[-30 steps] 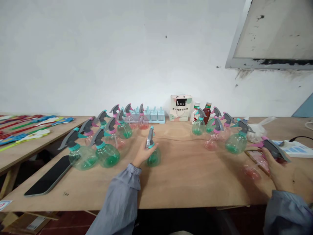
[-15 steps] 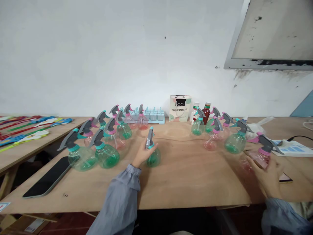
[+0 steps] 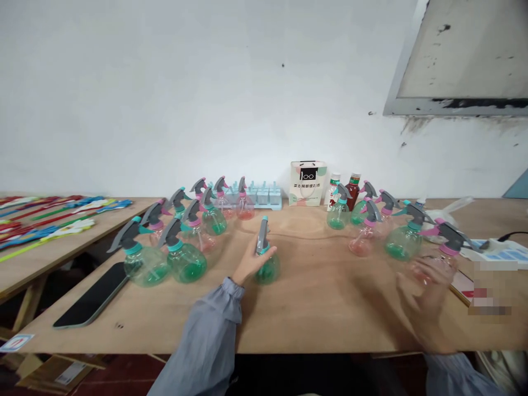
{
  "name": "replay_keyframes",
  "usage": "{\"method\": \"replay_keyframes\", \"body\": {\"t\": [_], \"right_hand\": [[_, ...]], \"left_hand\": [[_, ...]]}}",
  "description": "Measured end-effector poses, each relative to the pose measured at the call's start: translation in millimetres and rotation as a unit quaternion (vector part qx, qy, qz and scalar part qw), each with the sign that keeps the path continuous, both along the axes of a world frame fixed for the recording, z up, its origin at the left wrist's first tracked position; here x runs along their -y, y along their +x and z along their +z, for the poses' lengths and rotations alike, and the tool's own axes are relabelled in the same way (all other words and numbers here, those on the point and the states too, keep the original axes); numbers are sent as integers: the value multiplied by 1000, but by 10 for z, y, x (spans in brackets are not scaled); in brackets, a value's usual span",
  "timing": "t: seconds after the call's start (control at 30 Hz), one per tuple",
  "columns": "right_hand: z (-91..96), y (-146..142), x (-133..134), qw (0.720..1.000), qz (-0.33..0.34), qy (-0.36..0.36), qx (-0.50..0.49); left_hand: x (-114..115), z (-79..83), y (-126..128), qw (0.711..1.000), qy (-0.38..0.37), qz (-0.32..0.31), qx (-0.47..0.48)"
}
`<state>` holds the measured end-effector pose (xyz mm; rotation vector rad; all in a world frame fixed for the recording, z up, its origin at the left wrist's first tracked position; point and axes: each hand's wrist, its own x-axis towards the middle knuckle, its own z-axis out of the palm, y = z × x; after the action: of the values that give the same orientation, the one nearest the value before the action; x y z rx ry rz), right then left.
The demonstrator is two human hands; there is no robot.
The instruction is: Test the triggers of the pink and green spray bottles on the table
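Note:
A green spray bottle (image 3: 270, 269) with a grey and teal trigger head stands upright in the middle of the table. My left hand (image 3: 254, 260) is closed around its upper part, the thumb lying across below the trigger head. At the right, my right hand (image 3: 427, 308) is blurred by motion, its fingers apart just in front of a pink spray bottle (image 3: 445, 267) with a pink collar. The fingers overlap that bottle's body, so contact cannot be told. Beside it stands another green spray bottle (image 3: 402, 243).
Several spray bottles stand in a left group (image 3: 185, 264) and a right group (image 3: 363, 239). A phone (image 3: 93, 297) lies at the left. Light-blue molds (image 3: 264, 198), a paper bag (image 3: 307, 187) and sauce bottles (image 3: 353, 190) line the wall. A framed card (image 3: 462, 286) lies right.
My right hand has shifted left and its fingers have loosened from around the pink spray bottle. My left hand keeps its hold on the green one. The view has turned slightly left.

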<state>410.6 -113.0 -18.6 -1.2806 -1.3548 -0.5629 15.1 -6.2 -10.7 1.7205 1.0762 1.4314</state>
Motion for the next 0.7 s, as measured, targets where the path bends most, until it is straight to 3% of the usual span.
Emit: {"method": "replay_keyframes", "body": {"t": [0.1,0.23,0.33,0.43,0.5,0.57,0.7], "right_hand": [[249,-738,-48,977,162,-124,63],[398,-1501,-390,909,339,-242,-1],[384,-1813,-678,856,425,-285,-68],[363,-1942,-854,815,481,-302,-118],[348,-1953,-914,808,496,-293,-126],[324,-1925,-955,815,494,-270,-140],[266,-1833,-1012,823,473,-227,-218]], "left_hand": [[52,-139,167,997,42,-63,31],[157,-232,411,988,111,-103,10],[226,-233,493,982,115,-143,-51],[260,-232,471,975,118,-154,-111],[214,-221,411,977,145,-113,-110],[55,-170,316,984,166,-17,-60],[-666,104,22,968,107,222,37]]}}
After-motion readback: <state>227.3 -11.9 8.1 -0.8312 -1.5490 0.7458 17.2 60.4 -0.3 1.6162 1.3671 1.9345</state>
